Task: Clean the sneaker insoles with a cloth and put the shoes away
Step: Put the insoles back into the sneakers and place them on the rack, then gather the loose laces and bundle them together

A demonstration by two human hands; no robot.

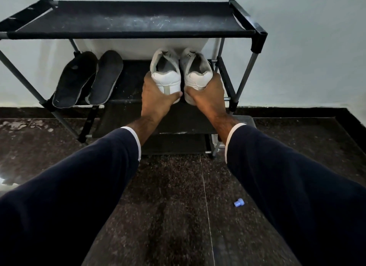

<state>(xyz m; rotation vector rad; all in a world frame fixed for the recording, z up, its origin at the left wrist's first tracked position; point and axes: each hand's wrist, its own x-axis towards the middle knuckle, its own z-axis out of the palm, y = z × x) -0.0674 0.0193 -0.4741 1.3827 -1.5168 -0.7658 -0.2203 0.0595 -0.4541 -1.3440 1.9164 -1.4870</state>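
On the rack's middle shelf (pixel 126 81), left hand (pixel 156 95) and right hand (pixel 208 95) each clamped around a white sneaker heel.

Left hand (pixel 156 95): arm outstretched, dark sleeve, grip closed around a shoe heel. Right hand (pixel 208 95): arm outstretched, same sleeve, grip likewise closed.

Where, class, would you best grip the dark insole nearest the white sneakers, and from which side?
Grip the right insole at its heel end, coming from the open front of the shoe rack. That rounded end juts past the shelf's front edge, so fingers could pinch it above and below. Its toe end lies deep under the top shelf, and the left insole crowds its left side.
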